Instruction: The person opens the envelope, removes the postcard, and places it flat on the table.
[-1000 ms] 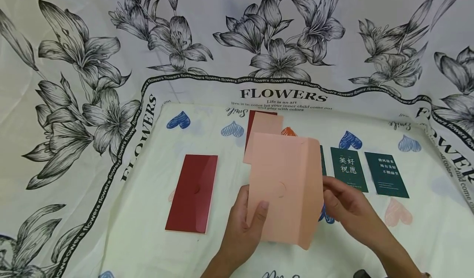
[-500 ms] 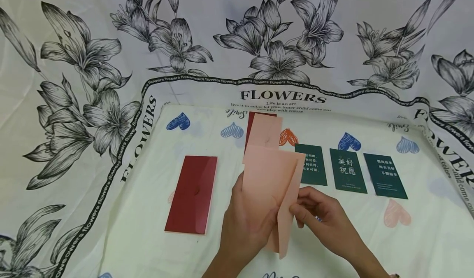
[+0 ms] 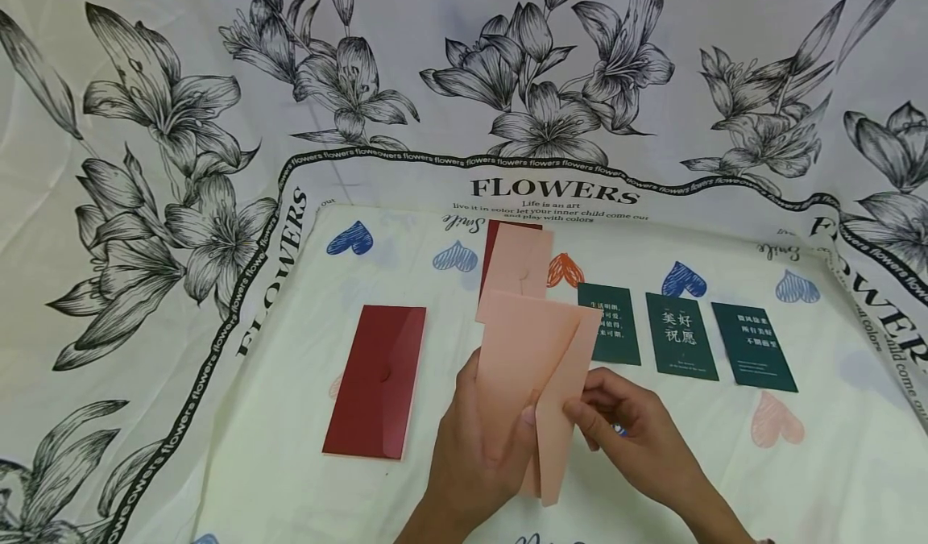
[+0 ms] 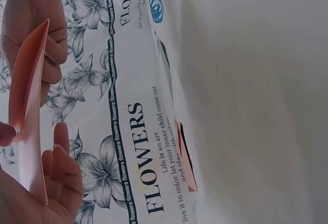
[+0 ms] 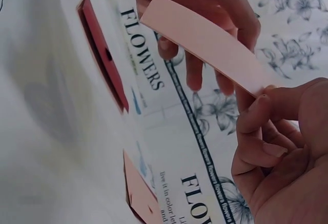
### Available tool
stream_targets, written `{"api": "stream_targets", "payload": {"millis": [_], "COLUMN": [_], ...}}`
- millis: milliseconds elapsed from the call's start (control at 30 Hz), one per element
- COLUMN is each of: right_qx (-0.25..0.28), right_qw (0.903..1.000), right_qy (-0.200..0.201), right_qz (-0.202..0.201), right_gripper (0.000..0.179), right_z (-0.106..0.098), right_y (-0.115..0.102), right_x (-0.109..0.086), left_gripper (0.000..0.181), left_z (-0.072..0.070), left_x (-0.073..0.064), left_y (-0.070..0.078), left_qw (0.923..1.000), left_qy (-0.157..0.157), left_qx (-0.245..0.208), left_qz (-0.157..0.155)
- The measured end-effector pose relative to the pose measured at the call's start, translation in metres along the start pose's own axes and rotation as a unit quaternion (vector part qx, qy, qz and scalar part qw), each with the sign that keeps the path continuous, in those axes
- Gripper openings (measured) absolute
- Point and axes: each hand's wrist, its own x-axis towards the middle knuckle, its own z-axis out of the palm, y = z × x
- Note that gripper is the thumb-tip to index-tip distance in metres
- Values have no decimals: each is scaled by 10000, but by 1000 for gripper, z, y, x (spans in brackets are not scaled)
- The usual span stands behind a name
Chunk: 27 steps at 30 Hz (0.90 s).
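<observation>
A pale pink envelope [image 3: 518, 350] is held up above the table in the head view. My left hand [image 3: 478, 455] grips it from the left, with the thumb across its front and the other fingers behind. The long side flap [image 3: 569, 415] stands partly folded over at the right. My right hand [image 3: 631, 427] pinches that flap's outer edge between thumb and index finger, which shows close up in the right wrist view at the fingertips [image 5: 264, 98]. From the left wrist view the envelope [image 4: 33, 131] appears edge-on, with a gap between flap and body.
A dark red envelope [image 3: 377, 379] lies on the left. Behind the hands, another pink envelope [image 3: 518, 258] overlaps a second dark red one [image 3: 493, 242]. Three dark green printed cards [image 3: 683, 334] lie in a row at the right, on a flower-and-heart patterned tablecloth [image 3: 275, 415].
The pink envelope has moved slightly left and turned. Its flap, spread outward a second ago, is now bent inward over the body. My right hand has come left with it, uncovering the leftmost green card.
</observation>
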Motion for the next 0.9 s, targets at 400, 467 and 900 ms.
{"api": "stream_targets", "payload": {"millis": [400,467,900], "right_qx": [-585,-698,-987], "right_qw": [9968,9954,9921], "right_qy": [526,633,647], "right_qz": [-117,-150,-423], "right_gripper": [17,18,24], "right_z": [12,14,25], "right_y": [3,3,3], "right_x": [0,0,1], "left_gripper": [77,77,78], "left_z": [1,1,-6], "left_x": [-4,-4,-2], "left_y": [1,1,-3], "left_qw": [9998,9998,9927], "left_qy": [94,82,-140], "left_qx": [-6,-31,-680], "left_qz": [-169,-153,-991]}}
